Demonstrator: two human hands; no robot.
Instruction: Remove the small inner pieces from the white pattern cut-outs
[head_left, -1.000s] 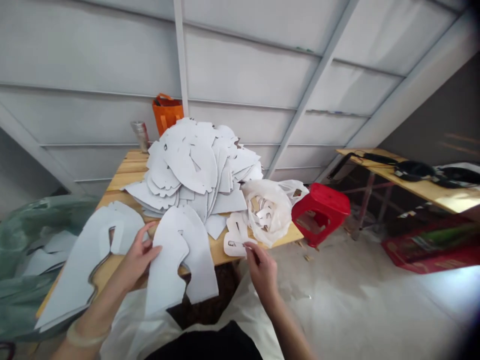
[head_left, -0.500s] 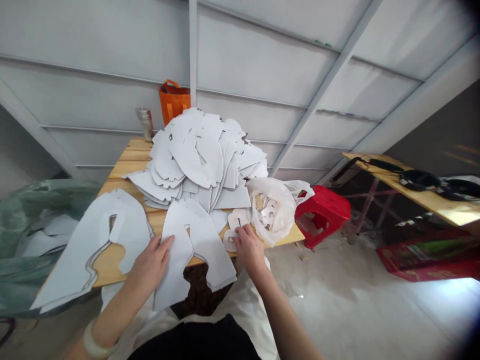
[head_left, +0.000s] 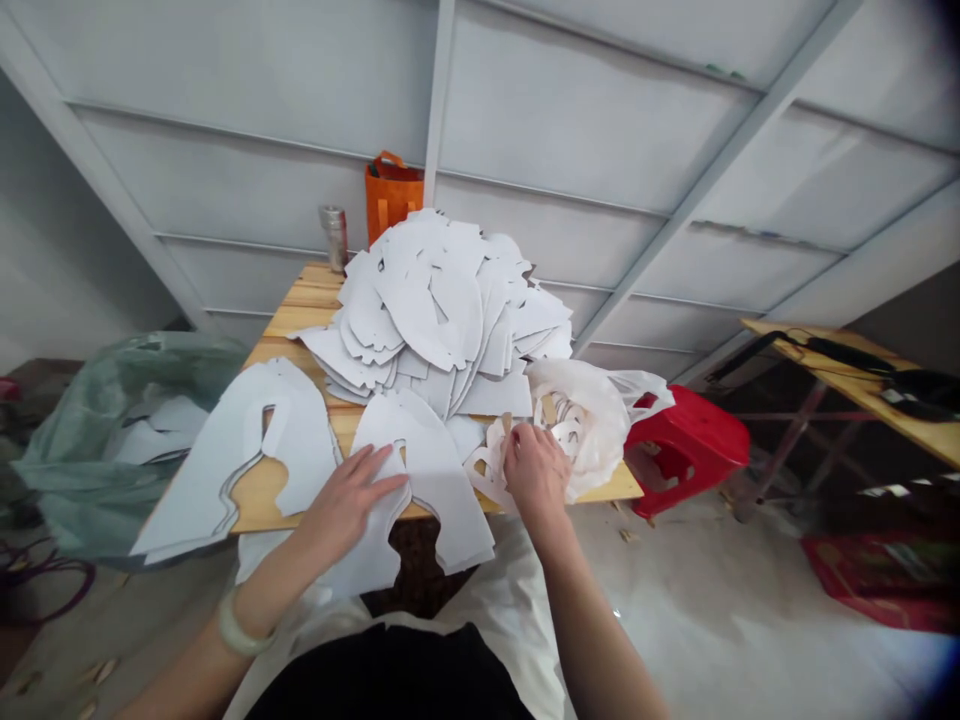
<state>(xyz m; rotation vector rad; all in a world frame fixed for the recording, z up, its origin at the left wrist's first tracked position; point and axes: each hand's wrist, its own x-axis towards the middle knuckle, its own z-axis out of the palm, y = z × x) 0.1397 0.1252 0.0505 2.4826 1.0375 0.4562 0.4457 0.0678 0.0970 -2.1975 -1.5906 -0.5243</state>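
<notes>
My left hand (head_left: 351,505) lies flat, fingers apart, on a white arch-shaped cut-out sheet (head_left: 442,500) at the front edge of the wooden table. The fingertips are beside the narrow slot in that sheet. My right hand (head_left: 538,468) has its fingers closed on a small pale cut-out piece (head_left: 495,455) with a slot in it, just left of a white plastic bag (head_left: 600,425). Part of the small piece is hidden under the fingers. Similar small cut-outs show in the bag's mouth. A second stack of arch-shaped sheets (head_left: 202,470) lies to the left.
A large heap of white cut-outs (head_left: 427,300) covers the table's middle. Behind it stand an orange bag (head_left: 394,200) and a metal tumbler (head_left: 335,238). A green plastic sack (head_left: 90,450) holds cut-outs on the left; a red stool (head_left: 690,445) stands right.
The view has swung left. My left hand has slid from the sheet's left edge to beside its slot. My right hand has tilted the small piece up and moved nearer the plastic bag.
</notes>
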